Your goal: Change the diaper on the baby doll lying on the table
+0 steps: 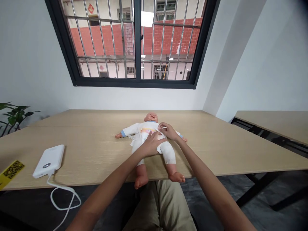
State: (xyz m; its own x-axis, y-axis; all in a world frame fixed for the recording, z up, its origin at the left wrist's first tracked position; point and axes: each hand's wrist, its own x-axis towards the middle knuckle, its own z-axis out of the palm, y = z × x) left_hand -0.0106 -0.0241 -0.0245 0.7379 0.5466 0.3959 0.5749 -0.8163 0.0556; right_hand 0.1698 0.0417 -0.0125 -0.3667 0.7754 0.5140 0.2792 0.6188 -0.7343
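A baby doll (151, 118) lies on its back on the table, its head toward the window and its feet over the near edge. It wears white clothes with blue cuffs, and a white diaper (143, 136) with a coloured band at the waist. My left hand (153, 143) rests on the diaper's front, thumb and fingers spread. At the doll's waist on the right, my right hand (167, 131) has its fingertips pinched together on what looks like the diaper's edge; the exact grip is partly hidden. On the left, a white edge of the diaper sticks out beside the hip.
A white power bank (49, 160) with a white cable (63, 189) hanging off the edge lies at left. Near it is a yellow tag with a printed code (12, 173). A plant (15, 117) stands far left. Beyond the wooden table (91, 154) is a barred window (137, 41).
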